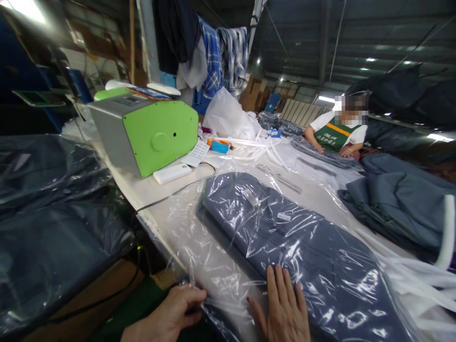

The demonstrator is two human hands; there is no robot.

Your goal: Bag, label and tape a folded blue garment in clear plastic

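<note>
A dark blue-grey folded garment [302, 237] lies in a clear plastic bag [185, 213] across the table. A small white label [284, 216] shows through the film near its upper part. My right hand [285, 304] rests flat on the bagged garment near its lower edge, fingers stretched out and thumb apart. At the table's near edge, my left hand [176, 306] has its thumb and fingers closed on the loose edge of the plastic bag. The film is wrinkled between the two hands.
A green and grey machine [160, 137] stands at the back left, beside a white power bank-like box [172, 173]. Dark garments [402, 199] are piled at right, and bagged ones [53, 256] at left. A co-worker [337, 133] handles bagged garments across the table.
</note>
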